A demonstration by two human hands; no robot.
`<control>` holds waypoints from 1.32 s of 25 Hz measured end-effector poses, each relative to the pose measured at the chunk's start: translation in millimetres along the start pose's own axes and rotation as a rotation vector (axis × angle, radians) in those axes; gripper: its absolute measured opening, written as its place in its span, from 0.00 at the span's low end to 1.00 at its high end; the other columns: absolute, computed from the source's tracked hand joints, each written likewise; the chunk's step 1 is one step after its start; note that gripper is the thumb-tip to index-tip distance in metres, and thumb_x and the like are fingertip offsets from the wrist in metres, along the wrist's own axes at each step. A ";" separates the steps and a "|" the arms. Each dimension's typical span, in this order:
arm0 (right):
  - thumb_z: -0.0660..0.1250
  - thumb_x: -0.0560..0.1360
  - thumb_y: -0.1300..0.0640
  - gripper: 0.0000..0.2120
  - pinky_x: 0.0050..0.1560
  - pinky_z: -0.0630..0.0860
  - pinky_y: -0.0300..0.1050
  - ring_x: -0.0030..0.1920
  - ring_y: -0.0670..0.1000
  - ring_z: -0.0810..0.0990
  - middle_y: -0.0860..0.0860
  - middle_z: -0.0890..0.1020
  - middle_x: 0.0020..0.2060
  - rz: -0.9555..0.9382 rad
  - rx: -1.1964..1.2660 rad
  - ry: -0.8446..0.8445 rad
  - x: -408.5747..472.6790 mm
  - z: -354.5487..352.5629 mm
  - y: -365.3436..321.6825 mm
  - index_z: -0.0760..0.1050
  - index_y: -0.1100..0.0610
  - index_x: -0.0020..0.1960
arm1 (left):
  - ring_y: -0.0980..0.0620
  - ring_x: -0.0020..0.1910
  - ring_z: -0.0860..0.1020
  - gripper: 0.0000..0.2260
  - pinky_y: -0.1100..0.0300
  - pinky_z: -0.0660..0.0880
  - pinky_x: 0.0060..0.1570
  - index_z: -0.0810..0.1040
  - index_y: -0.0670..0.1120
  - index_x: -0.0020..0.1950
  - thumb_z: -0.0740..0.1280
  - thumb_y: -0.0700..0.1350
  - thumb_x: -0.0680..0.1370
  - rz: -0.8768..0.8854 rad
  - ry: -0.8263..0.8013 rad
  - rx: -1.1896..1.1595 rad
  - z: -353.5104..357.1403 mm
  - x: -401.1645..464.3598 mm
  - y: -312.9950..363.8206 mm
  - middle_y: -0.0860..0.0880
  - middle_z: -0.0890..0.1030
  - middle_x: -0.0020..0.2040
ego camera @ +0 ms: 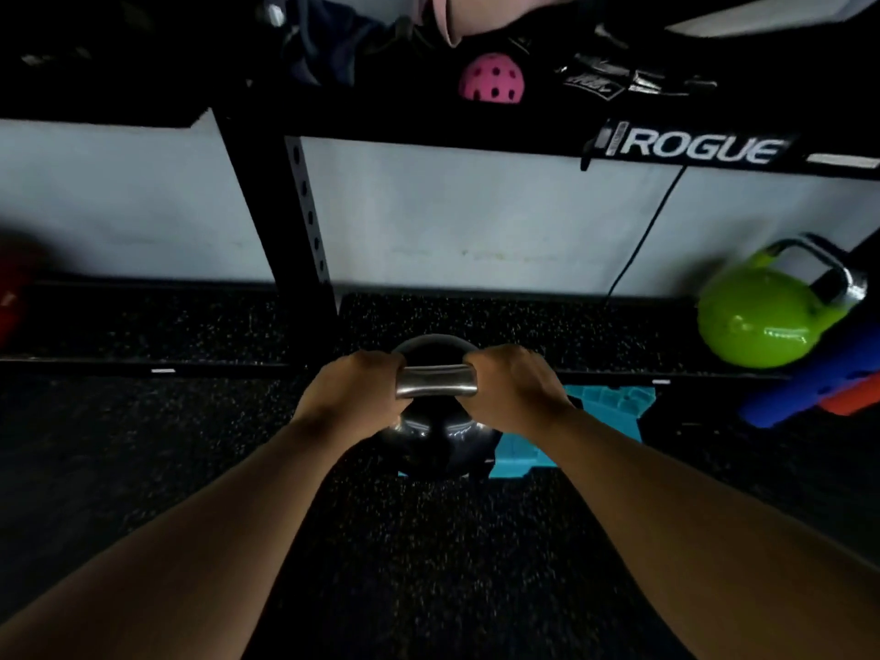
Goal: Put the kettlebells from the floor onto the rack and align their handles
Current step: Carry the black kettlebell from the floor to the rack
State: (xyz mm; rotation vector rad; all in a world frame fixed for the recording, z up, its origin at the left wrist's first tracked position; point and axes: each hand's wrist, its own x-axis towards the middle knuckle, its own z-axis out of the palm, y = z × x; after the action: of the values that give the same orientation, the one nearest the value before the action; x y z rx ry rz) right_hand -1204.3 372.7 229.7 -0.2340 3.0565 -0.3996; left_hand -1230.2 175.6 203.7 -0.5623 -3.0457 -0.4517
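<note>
My left hand and right hand are both clamped on the steel handle of a black kettlebell, one at each corner. It sits low before the rack; whether it's off the floor I can't tell. It looks heavy, the handle slick. A green kettlebell rests on the shelf right.

I see the kettlebell at centre, both hands on its handle: left hand on the left end, right hand on the right. A flat block lies under and right of it. Behind stands the rack; a second kettlebell sits tilted on its low shelf, far right. A perforated ball rests on the upper shelf.
</note>
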 end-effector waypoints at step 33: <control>0.70 0.71 0.58 0.09 0.45 0.74 0.49 0.47 0.60 0.78 0.56 0.80 0.42 0.058 0.110 0.071 237.8 23.4 75.9 0.75 0.59 0.51 | 0.40 0.47 0.81 0.07 0.55 0.72 0.40 0.77 0.45 0.50 0.69 0.45 0.74 -0.111 0.093 -0.163 46.2 242.8 -51.9 0.43 0.83 0.45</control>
State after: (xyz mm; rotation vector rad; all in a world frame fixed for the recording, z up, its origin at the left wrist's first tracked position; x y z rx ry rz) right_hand -1448.3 402.2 180.3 -0.1283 3.0886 -0.5819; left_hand -1473.6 226.8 160.3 -0.3650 -2.9794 -0.7131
